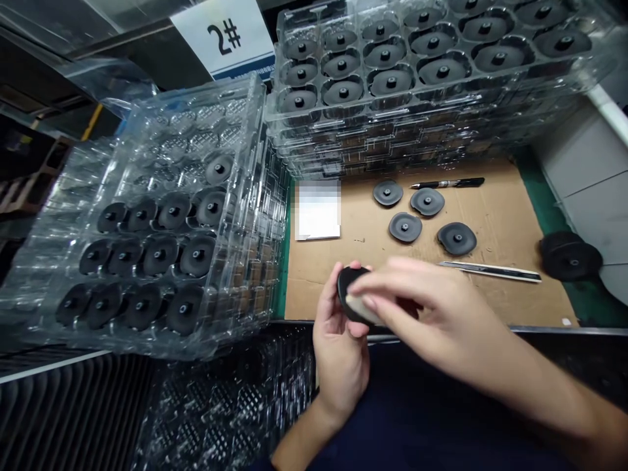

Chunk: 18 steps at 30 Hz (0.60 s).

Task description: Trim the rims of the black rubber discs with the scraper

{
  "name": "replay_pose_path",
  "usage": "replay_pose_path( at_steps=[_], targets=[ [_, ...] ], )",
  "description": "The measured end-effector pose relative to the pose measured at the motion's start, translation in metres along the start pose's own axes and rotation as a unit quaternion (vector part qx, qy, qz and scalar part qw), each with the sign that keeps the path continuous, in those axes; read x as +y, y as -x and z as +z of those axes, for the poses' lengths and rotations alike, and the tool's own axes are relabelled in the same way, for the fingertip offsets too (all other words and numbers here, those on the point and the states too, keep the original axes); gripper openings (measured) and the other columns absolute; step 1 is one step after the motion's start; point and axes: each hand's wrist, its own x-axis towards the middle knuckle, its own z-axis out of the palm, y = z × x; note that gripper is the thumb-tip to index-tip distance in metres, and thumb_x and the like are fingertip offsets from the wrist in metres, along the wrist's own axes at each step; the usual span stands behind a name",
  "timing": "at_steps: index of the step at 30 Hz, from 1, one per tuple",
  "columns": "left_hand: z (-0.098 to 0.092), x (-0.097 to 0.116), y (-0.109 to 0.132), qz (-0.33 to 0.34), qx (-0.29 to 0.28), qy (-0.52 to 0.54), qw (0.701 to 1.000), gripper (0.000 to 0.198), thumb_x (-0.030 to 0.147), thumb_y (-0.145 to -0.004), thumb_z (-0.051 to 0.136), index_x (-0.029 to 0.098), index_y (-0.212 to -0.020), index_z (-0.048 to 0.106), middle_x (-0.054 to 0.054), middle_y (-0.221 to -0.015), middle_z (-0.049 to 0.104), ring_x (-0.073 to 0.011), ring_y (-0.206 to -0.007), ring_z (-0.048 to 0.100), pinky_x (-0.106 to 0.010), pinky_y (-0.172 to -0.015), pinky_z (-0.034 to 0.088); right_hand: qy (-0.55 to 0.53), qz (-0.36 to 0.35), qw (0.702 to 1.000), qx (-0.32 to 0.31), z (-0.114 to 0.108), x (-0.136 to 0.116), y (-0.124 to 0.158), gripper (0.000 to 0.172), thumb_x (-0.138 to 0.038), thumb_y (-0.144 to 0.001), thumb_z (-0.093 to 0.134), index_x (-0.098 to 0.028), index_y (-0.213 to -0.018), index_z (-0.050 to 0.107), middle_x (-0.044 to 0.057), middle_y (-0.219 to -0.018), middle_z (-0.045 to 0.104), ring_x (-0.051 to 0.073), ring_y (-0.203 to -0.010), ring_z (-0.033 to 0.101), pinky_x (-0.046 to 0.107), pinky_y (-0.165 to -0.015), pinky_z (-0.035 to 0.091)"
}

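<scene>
A black rounded part (345, 282) is held up near the front edge of the cardboard, its rim between the fingers and thumb of my left hand (341, 347). Over its face, my right hand (432, 307) pinches a small pale piece (362, 307) that touches the part. Beyond my hands, several similar black discs with centre studs lie on the cardboard (363, 252), one of them (456, 238) nearest my right hand. A thin cutter-like tool (490, 271) lies just past my right wrist.
Clear trays of black discs are stacked at the left (255, 216) and the back (422, 98). A pen (449, 184) and a white paper (318, 216) lie on the cardboard. More black discs (572, 256) sit at the right edge. A "2#" sign (226, 39) stands behind.
</scene>
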Motion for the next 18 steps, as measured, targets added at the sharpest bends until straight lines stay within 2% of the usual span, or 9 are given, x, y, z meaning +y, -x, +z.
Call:
replay_pose_path(
  at_steps=[3,5,8,10,12,13,15,17,18],
  targets=[
    [0.007,0.005,0.0,0.013,0.019,-0.034,0.999,0.047,0.021,-0.071,0.073,0.032,-0.115,0.062,-0.002,-0.117,0.066,-0.0213,-0.111,0.059,-0.029,-0.095,0.048,0.01,-0.054,0.99,0.13,-0.002,-0.001,0.004,0.022,-0.009,-0.087,0.052,-0.012,-0.105,0.064,0.005,-0.094,0.064,0.011,-0.087,0.058,0.022,-0.08,0.046],
    [0.008,0.008,-0.001,0.015,0.001,-0.037,0.999,0.049,0.022,-0.069,0.074,0.031,-0.116,0.061,-0.002,-0.121,0.064,-0.0228,-0.111,0.059,-0.031,-0.097,0.047,-0.029,-0.048,0.992,0.115,-0.004,-0.003,0.009,0.023,-0.009,-0.087,0.052,-0.012,-0.107,0.063,0.005,-0.094,0.064,0.011,-0.087,0.059,0.022,-0.08,0.048],
    [0.007,0.009,0.001,-0.004,-0.024,-0.04,0.999,0.052,0.02,-0.07,0.074,0.034,-0.118,0.06,0.0,-0.124,0.062,-0.0237,-0.113,0.058,-0.036,-0.1,0.045,-0.054,0.003,0.998,0.012,-0.009,-0.003,0.011,0.018,-0.011,-0.087,0.054,-0.017,-0.099,0.066,0.001,-0.082,0.063,0.008,-0.07,0.058,0.018,-0.063,0.048],
    [0.007,0.008,0.002,-0.005,-0.035,-0.046,0.998,0.048,0.023,-0.07,0.073,0.033,-0.116,0.061,0.0,-0.118,0.065,-0.0237,-0.11,0.06,-0.037,-0.099,0.046,-0.025,-0.009,0.998,0.062,-0.01,-0.003,0.009,0.019,-0.012,-0.087,0.054,-0.018,-0.1,0.066,0.002,-0.084,0.064,0.009,-0.07,0.058,0.02,-0.062,0.049],
    [0.008,0.007,0.003,-0.001,-0.049,-0.051,0.997,0.049,0.03,-0.068,0.074,0.031,-0.115,0.062,-0.001,-0.115,0.067,-0.0242,-0.11,0.059,-0.035,-0.099,0.046,-0.009,-0.052,0.988,0.142,-0.011,-0.002,0.007,0.022,-0.012,-0.087,0.053,-0.016,-0.106,0.064,0.004,-0.094,0.065,0.012,-0.082,0.059,0.024,-0.073,0.05],
    [0.008,0.008,0.004,0.0,-0.052,-0.051,0.997,0.051,0.033,-0.067,0.075,0.03,-0.116,0.062,-0.002,-0.116,0.067,-0.0248,-0.111,0.059,-0.034,-0.099,0.046,-0.017,-0.07,0.986,0.152,-0.012,-0.002,0.008,0.024,-0.011,-0.087,0.053,-0.015,-0.108,0.063,0.005,-0.097,0.065,0.013,-0.087,0.059,0.025,-0.079,0.05],
    [0.007,0.009,0.004,-0.006,-0.052,-0.047,0.998,0.053,0.032,-0.066,0.076,0.03,-0.117,0.061,-0.002,-0.12,0.064,-0.0252,-0.114,0.057,-0.033,-0.1,0.045,-0.055,-0.072,0.992,0.086,-0.014,-0.001,0.011,0.024,-0.009,-0.087,0.053,-0.015,-0.107,0.063,0.004,-0.095,0.065,0.012,-0.087,0.06,0.022,-0.081,0.05],
    [0.006,0.009,0.004,-0.017,-0.042,-0.043,0.998,0.052,0.027,-0.068,0.075,0.033,-0.117,0.06,-0.001,-0.123,0.063,-0.0246,-0.114,0.057,-0.035,-0.101,0.044,-0.072,-0.043,0.996,-0.009,-0.018,-0.002,0.011,0.021,-0.009,-0.086,0.053,-0.017,-0.101,0.065,0.001,-0.087,0.065,0.008,-0.078,0.06,0.018,-0.074,0.05],
    [0.007,0.009,0.004,-0.023,-0.036,-0.044,0.998,0.051,0.025,-0.069,0.074,0.034,-0.117,0.06,0.0,-0.122,0.063,-0.0242,-0.113,0.058,-0.036,-0.1,0.045,-0.063,-0.029,0.997,-0.018,-0.019,-0.002,0.01,0.02,-0.01,-0.086,0.053,-0.018,-0.099,0.066,0.0,-0.084,0.064,0.007,-0.075,0.059,0.017,-0.07,0.05]
  ],
)
